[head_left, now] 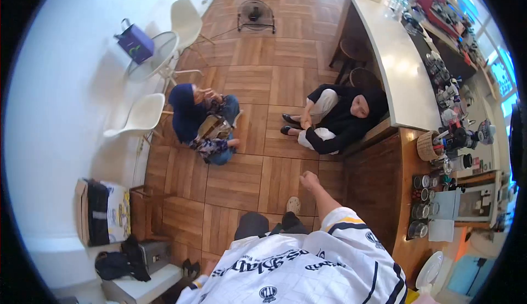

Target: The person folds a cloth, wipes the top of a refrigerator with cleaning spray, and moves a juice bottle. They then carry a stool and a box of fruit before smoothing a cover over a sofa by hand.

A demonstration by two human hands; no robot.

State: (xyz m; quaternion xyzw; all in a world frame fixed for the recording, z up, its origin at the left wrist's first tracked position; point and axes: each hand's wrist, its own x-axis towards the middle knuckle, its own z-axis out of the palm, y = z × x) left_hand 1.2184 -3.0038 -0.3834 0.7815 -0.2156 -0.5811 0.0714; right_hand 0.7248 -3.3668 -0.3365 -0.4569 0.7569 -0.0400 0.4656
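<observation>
My right hand [309, 179] is held out low in front of me, above the wooden floor [236, 186]. Its fingers are curled into a loose fist, and nothing shows in them. The side of the wooden counter [370, 177] stands just right of it. Below the hand, a light clog [293, 205] on my foot shows. Only a bit of my left sleeve appears at the lower edge; my left hand is out of sight. I wear a white printed jersey [274, 271].
Two people sit low ahead, one on the left [203, 123], one against the counter [346, 112]. A floor fan [256, 15] stands beyond them. White chairs [144, 114] and a glass table with a purple bag [135, 44] line the left wall. Jars [420, 210] and a basket [428, 146] crowd the right.
</observation>
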